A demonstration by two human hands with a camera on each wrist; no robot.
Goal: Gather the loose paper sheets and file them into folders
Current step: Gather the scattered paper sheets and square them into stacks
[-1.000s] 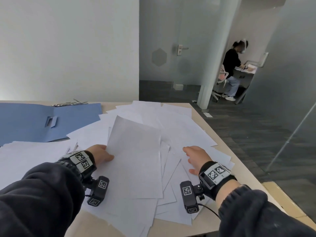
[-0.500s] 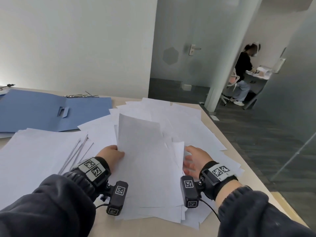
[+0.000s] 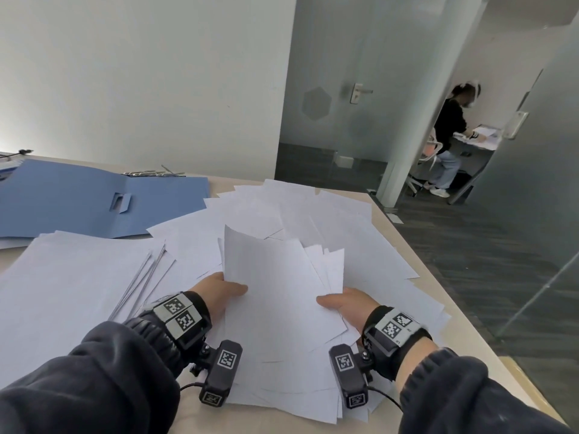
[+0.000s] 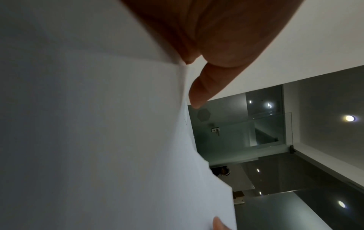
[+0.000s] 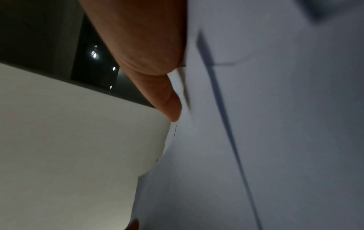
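Note:
A fanned bundle of white paper sheets (image 3: 275,296) is lifted off the table, tilted up toward me. My left hand (image 3: 219,292) grips its left edge, thumb on top; in the left wrist view the bundle (image 4: 98,140) fills the left side under my left hand (image 4: 206,54). My right hand (image 3: 343,303) grips the bundle's right edge; the right wrist view shows the sheets (image 5: 275,140) against my right hand (image 5: 149,62). More loose sheets (image 3: 329,227) lie spread beneath and beyond. An open blue folder (image 3: 94,202) lies at the back left.
A neater spread of white sheets (image 3: 62,292) with thin metal fastener strips (image 3: 141,277) lies on the left. More metal strips (image 3: 153,173) rest behind the folder. The table edge (image 3: 438,283) runs along the right. A person (image 3: 451,136) works beyond the glass door.
Both hands have closed in on the sheets from either side and raised them off the table as one bundle. The view has shifted left, showing more of the folder.

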